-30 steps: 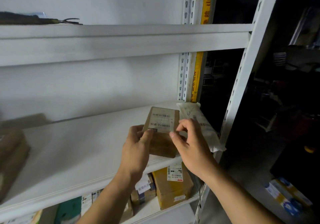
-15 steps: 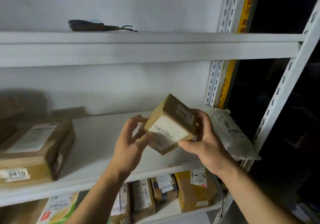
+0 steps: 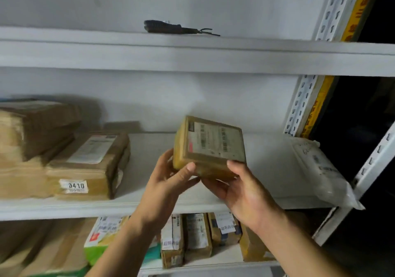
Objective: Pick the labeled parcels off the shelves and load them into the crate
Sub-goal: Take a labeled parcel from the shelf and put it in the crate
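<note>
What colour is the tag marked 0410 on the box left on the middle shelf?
White tag with dark digits, on the brown box; head view.

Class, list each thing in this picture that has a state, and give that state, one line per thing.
Small brown parcel: lifted off the shelf, tilted, label showing.
Left hand: grips the parcel's lower left corner.
Right hand: holds the parcel from beneath.
Box marked 0410: lying flat on the middle shelf.
White mailer bag: lying on the shelf, overhanging its right end.

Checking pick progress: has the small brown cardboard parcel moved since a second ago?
Yes. The small brown cardboard parcel is lifted off the white metal shelf, with its label turned up.
</note>
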The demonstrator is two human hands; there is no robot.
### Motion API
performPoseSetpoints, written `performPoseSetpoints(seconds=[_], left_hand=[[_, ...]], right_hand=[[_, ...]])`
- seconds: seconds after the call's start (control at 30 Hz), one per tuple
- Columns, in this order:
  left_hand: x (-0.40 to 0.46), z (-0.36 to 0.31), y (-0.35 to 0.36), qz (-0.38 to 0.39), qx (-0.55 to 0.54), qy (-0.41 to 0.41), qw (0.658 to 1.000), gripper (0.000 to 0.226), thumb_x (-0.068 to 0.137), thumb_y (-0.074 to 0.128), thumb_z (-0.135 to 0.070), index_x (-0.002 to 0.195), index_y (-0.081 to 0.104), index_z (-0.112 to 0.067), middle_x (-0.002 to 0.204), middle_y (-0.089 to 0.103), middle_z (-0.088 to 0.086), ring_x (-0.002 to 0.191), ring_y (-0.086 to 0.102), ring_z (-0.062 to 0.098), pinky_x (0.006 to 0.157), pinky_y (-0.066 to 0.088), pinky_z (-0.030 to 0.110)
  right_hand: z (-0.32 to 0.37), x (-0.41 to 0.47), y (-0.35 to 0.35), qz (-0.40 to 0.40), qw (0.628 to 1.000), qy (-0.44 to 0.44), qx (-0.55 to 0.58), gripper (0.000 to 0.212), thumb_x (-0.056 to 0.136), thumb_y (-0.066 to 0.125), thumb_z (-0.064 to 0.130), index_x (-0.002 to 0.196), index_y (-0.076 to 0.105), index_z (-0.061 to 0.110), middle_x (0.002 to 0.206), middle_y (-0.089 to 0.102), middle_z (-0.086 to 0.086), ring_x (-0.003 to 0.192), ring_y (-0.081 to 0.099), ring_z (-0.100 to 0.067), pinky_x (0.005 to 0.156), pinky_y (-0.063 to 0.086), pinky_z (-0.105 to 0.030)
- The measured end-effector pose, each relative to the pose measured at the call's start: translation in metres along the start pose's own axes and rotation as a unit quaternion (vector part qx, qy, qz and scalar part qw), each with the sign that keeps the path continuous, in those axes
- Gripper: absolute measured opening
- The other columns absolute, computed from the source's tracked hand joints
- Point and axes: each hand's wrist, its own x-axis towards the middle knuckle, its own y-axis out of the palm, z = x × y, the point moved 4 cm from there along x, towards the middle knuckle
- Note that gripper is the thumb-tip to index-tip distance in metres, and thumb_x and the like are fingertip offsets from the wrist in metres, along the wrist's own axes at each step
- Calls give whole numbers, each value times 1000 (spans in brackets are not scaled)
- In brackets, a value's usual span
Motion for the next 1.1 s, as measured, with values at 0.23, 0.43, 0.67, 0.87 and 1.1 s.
performPoseSetpoints(seconds=[0.23, 0.43, 0.67, 0.87, 1.1], left_hand=[[-18, -37, -24, -115, 186, 101, 971, 106, 65, 96, -42, 153, 38, -40, 131, 64, -8, 109, 73, 8, 86, 64, 31], [-45, -56, -62, 9, 341, 85, 936, 126, 69, 96, -45, 159, 10, -63, 157, 35, -19, 128, 61, 9, 102, 59, 32], [-57, -85, -129, -248, 329, 155, 898, 80, 80, 91, -42, 149, 49, -43, 130, 65, -17, 118, 65, 5, 98, 59, 39], [-58, -106, -202, -329, 404, 72, 851, 40, 103, 64, -39, 137, 47, -54, 118, 66, -11, 123, 56, 23, 106, 50, 51], [-62, -110, -209, -459, 396, 112, 787, 37, 87, 85, -41, 109, 60, -26, 97, 59, -17, 97, 58, 12, 81, 39, 23]], right_hand=[[-30, 9, 16, -24, 995, 96, 28, 56, 99, 62, 33, 146, 58, 3, 145, 55, -37, 133, 60, -47, 105, 55, -58], [-17, 36, 44, -17, 986, 117, -114, 61, 91, 72, 45, 136, 64, 5, 118, 61, -22, 100, 67, -37, 81, 61, -43], [-59, 75, 159, 123, 982, -13, -141, 33, 95, 70, 13, 127, 70, 6, 126, 75, -15, 123, 69, -31, 95, 59, -32], [-117, 93, 210, 125, 879, -98, -449, 72, 95, 76, 7, 156, 47, 30, 139, 66, 12, 125, 64, -8, 105, 52, -25], [-128, 103, 202, 36, 812, -234, -533, 55, 93, 82, 29, 143, 62, 35, 127, 71, 18, 112, 67, 2, 95, 59, -23]])
